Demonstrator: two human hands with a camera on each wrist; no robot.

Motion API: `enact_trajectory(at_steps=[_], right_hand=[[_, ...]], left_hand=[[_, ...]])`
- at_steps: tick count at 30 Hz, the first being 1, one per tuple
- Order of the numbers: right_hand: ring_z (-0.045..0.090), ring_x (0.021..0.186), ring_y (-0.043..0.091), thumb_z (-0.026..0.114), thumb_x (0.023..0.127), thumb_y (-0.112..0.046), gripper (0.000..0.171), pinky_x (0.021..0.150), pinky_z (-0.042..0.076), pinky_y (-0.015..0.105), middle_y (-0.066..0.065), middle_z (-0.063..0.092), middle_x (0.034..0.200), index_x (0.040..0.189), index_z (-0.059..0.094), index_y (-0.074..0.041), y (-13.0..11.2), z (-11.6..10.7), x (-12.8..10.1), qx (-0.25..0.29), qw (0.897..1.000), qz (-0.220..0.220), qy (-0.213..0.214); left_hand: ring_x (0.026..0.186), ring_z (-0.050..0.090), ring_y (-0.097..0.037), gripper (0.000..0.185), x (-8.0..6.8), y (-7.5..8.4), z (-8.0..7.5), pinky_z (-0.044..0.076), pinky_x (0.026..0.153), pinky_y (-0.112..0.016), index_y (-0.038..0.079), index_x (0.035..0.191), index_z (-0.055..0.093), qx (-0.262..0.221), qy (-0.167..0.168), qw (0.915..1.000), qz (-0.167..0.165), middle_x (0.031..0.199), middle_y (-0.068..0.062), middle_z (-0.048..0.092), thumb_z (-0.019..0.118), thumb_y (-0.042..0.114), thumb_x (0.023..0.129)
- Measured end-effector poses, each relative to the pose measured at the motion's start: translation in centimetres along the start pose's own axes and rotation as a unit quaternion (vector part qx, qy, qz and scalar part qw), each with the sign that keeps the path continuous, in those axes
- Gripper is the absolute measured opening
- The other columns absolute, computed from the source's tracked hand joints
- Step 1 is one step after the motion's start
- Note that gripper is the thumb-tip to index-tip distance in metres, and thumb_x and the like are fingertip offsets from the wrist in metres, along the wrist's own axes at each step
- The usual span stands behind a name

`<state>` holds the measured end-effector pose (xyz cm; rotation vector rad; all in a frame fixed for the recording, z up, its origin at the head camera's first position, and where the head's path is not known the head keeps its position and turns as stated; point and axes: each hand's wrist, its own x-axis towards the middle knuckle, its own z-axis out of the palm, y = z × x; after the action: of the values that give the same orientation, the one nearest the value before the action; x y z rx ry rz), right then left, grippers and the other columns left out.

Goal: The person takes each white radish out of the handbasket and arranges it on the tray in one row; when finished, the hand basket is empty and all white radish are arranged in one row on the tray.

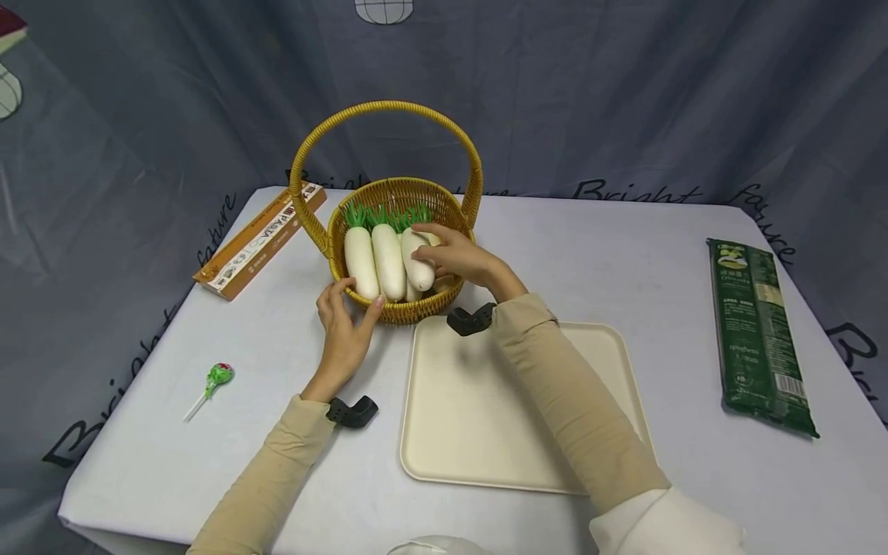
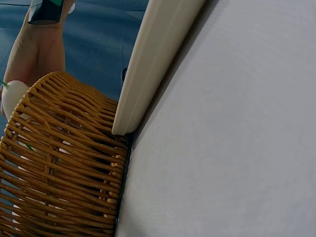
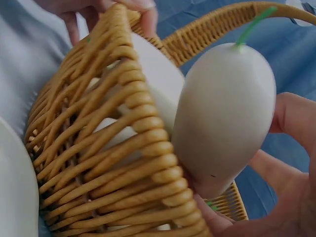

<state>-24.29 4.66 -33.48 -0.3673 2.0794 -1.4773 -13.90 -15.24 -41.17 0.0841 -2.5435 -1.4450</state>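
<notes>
A yellow-brown wicker basket [image 1: 405, 311] with a tall arched handle holds several white radishes [image 1: 361, 262] with green tops. My right hand [image 1: 458, 254] reaches in from the right and grips one white radish [image 3: 224, 118], thumb and fingers around its sides. In the right wrist view this radish is tilted up just inside the woven rim [image 3: 148, 118]. My left hand [image 1: 344, 335] holds the basket's front-left rim, thumb and fingers spread along it. The left wrist view shows the basket's woven side [image 2: 64, 163] close up, with the left fingers out of sight.
A cream tray [image 1: 458, 432] lies in front of the basket, under the right forearm. Left of the basket is a pasta box [image 1: 260, 243]; a green-wrapped lollipop [image 1: 219, 375] lies nearer. A green spaghetti packet [image 1: 759, 331] lies at the right side of the white table [image 1: 666, 262].
</notes>
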Motion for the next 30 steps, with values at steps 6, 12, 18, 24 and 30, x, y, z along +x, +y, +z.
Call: enact_trajectory(at_steps=[6, 12, 18, 24, 30], right_hand=[[0.051, 0.111, 0.022, 0.042, 0.094, -0.028, 0.044, 0.087, 0.048, 0.039, -0.004, 0.023, 0.147, 0.138, 0.036, -0.025, 0.1, -0.4, -0.4, 0.027, 0.998, -0.014, -0.047], [0.041, 0.123, 0.018, 0.041, 0.095, -0.025, 0.041, 0.095, 0.043, 0.036, -0.005, 0.024, 0.146, 0.136, 0.037, -0.024, 0.6, -0.7, -0.2, 0.067, 0.996, -0.032, -0.046], [0.027, 0.134, 0.017, 0.040, 0.096, -0.024, 0.041, 0.108, 0.030, 0.042, -0.006, 0.021, 0.147, 0.136, 0.035, -0.026, 1.2, -0.8, -0.7, 0.099, 0.993, -0.060, -0.030], [0.020, 0.133, 0.017, 0.035, 0.095, -0.017, 0.044, 0.109, 0.024, 0.040, -0.003, 0.010, 0.150, 0.139, 0.028, -0.018, 0.7, -0.5, -3.3, 0.155, 0.984, -0.086, -0.030], [0.037, 0.118, 0.018, 0.039, 0.093, -0.011, 0.045, 0.095, 0.038, 0.034, 0.003, 0.022, 0.142, 0.137, 0.030, -0.015, 1.7, 0.0, -5.7, 0.193, 0.974, -0.118, -0.034]], left_hand=[[0.132, 0.014, -0.029, 0.058, -0.1, -0.2, 0.0, 0.024, 0.105, -0.053, 0.021, 0.130, 0.027, -0.002, 0.002, 1.0000, 0.003, 0.136, -0.014, 0.015, 0.051, 0.050, 0.086], [0.132, 0.015, -0.028, 0.057, 0.0, -0.2, 0.0, 0.024, 0.105, -0.052, 0.022, 0.130, 0.027, 0.001, 0.001, 1.0000, 0.004, 0.136, -0.014, 0.015, 0.051, 0.050, 0.086], [0.134, 0.013, -0.029, 0.059, 0.0, -0.2, 0.0, 0.022, 0.107, -0.053, 0.019, 0.131, 0.026, -0.004, -0.005, 0.9999, 0.010, 0.139, -0.013, 0.012, 0.051, 0.050, 0.086], [0.140, 0.005, -0.027, 0.060, 0.0, -0.1, -0.1, 0.015, 0.112, -0.050, 0.016, 0.132, 0.025, -0.010, -0.009, 0.9998, 0.011, 0.149, -0.011, 0.010, 0.051, 0.048, 0.087], [0.137, 0.019, -0.027, 0.059, 0.1, 0.0, 0.0, 0.023, 0.111, -0.046, 0.017, 0.131, 0.027, -0.025, -0.003, 0.9996, 0.014, 0.148, -0.012, 0.018, 0.053, 0.046, 0.087]])
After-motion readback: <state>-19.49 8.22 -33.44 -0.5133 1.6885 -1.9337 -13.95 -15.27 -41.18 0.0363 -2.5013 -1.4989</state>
